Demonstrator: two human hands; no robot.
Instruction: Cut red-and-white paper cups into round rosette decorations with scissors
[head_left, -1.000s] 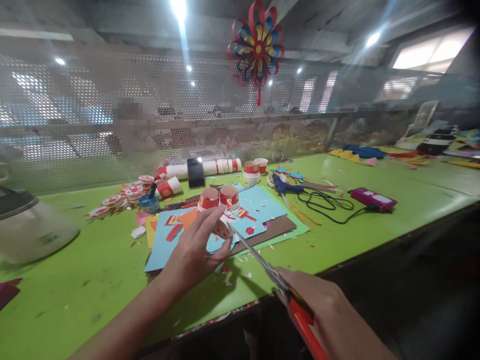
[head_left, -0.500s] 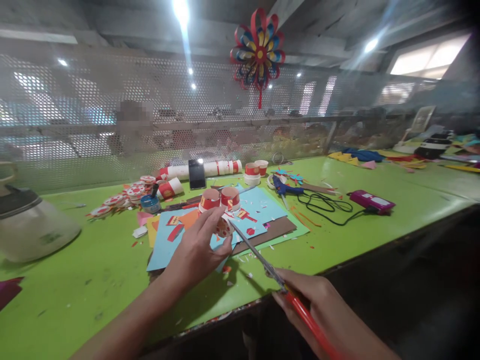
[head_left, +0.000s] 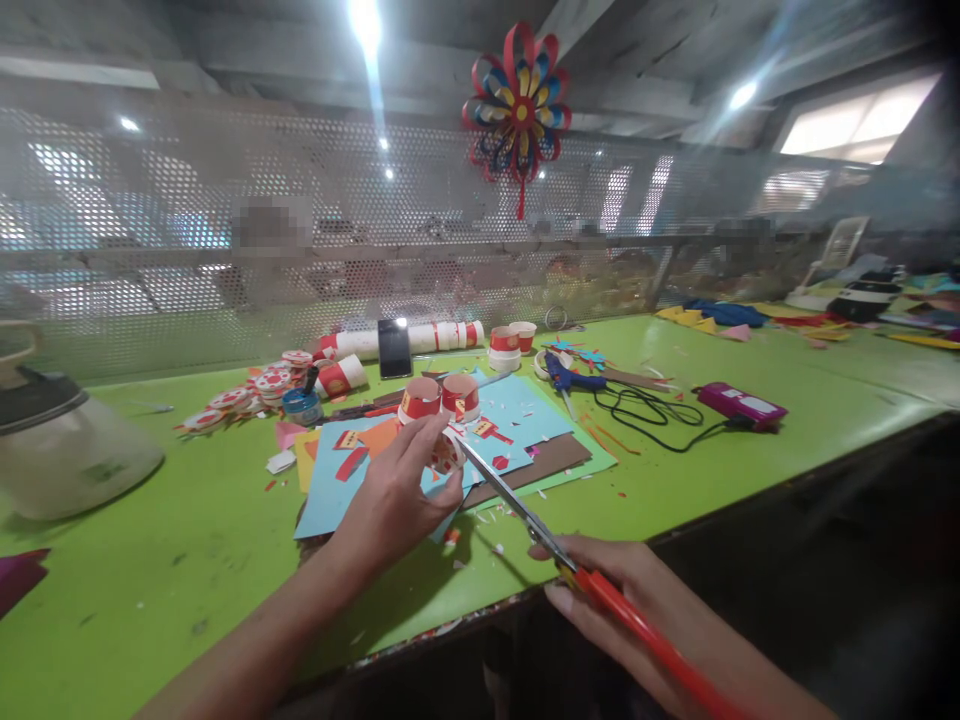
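Observation:
My left hand [head_left: 401, 487] pinches a small round paper piece [head_left: 448, 453], white with red patches, between thumb and fingers. My right hand [head_left: 611, 590] is closed around red-handled scissors [head_left: 517, 500]. Their blade tips reach up to the edge of the round piece. Just behind my left fingers, two red-and-white cut paper cup rings [head_left: 460, 398] stand on light blue paper sheets [head_left: 337, 500]. Red and orange paper scraps [head_left: 491, 431] lie about on the sheets. My left fingers hide part of the round piece.
At the back lie stacked paper cups [head_left: 442, 337] and a phone [head_left: 394, 348]. Several patterned discs [head_left: 247, 393] and a blue jar [head_left: 301, 407] are on the left, near a big kettle [head_left: 75, 450]. Rightward, a blue glue gun [head_left: 574, 376] trails its cable to a purple box [head_left: 742, 405].
The scissors' handles have spread a little wider and the blades have shifted slightly at the round piece. My left hand keeps its hold almost unmoved.

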